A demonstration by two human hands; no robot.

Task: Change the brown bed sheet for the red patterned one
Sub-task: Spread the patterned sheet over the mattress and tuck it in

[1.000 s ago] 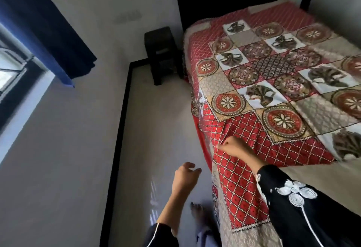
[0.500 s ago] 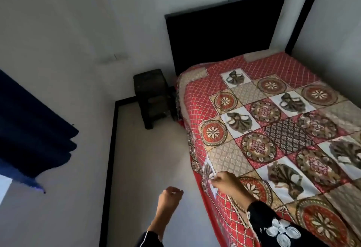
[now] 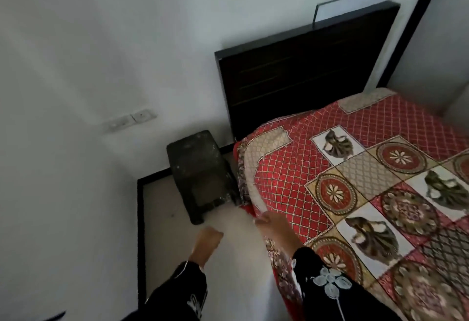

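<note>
The red patterned cloth bed sheet (image 3: 291, 176) runs lengthwise toward the dark wooden headboard (image 3: 304, 74). Your right hand (image 3: 272, 222), nearer, seemingly pinches its side hem; left hand (image 3: 206, 240) clenched, empty.

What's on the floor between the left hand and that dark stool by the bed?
Nothing: only bare pale floor separates the left hand from the dark stool, per the head view.
</note>
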